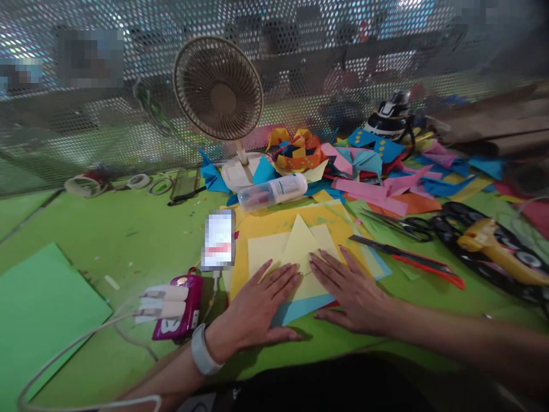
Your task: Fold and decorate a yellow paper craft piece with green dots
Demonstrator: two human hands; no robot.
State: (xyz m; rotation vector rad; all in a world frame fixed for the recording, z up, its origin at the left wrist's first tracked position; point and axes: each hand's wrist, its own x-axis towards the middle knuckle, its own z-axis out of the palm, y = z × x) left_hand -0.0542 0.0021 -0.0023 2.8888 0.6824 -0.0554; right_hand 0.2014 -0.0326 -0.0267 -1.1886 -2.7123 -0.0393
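A pale yellow sheet of paper (300,243), folded up into a triangular peak, lies on a darker yellow sheet (266,226) with a blue sheet (295,309) under it. My left hand (257,309) lies flat on the paper's lower left part, fingers stretched out. My right hand (349,289) presses flat on the lower right part, fingertips almost meeting those of the left at the fold. Neither hand grips anything.
A phone (218,240) and a magenta power bank (182,306) with white cables lie to the left. Scissors (398,224), a red-handled cutter (412,260) and a yellow glue gun (497,252) lie to the right. A desk fan (218,91), a white bottle (274,190) and several coloured paper pieces (377,171) sit behind.
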